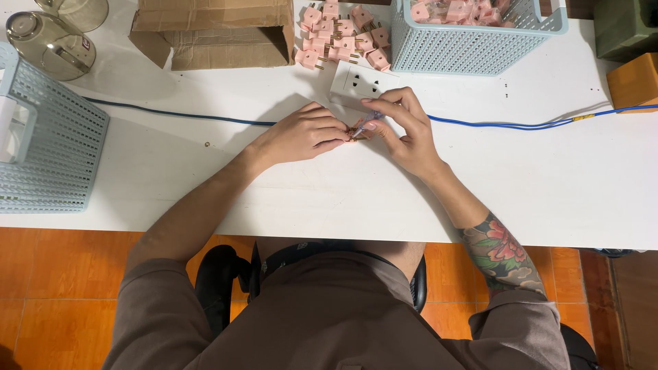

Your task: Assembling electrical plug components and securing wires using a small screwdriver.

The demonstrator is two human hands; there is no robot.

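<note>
My left hand (301, 133) pinches a small pink plug (356, 132) with brass prongs down on the white table (548, 157). My right hand (404, 127) holds a thin screwdriver (370, 119) with its tip at the plug. The two hands meet just in front of a white socket block (360, 83). Most of the plug is hidden by my fingers.
A pile of pink plugs (339, 38) lies behind the socket. A blue mesh basket (473, 41) with more plugs stands at the back right, another basket (48, 137) at the left edge. A cardboard box (216, 31), a blue cable (507, 125), and a tiny screw (207, 144) lie about.
</note>
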